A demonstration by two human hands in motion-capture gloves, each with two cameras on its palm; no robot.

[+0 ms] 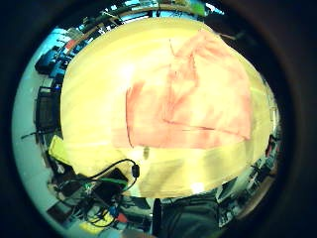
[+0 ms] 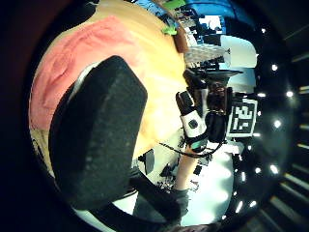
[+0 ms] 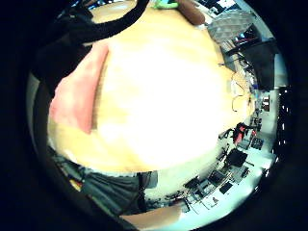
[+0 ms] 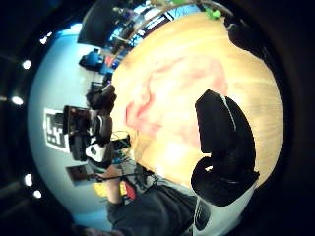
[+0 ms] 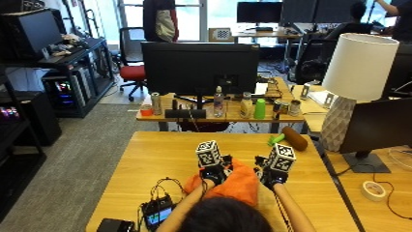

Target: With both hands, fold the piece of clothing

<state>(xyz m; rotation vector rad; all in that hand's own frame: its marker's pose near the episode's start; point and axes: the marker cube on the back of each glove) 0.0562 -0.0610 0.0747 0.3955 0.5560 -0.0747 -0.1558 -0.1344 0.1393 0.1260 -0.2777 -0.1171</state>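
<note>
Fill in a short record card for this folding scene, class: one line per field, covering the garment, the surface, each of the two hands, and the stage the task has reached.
Garment: orange piece of clothing, lying partly folded and rumpled
Surface: wooden table
Left hand: raised over the garment's far left part, not gripping it
Right hand: raised above the table beside the garment's right edge, holding nothing
Nearby: small black device with cables on the table's near left
Stage: garment lies on the table, neither hand holds it
</note>
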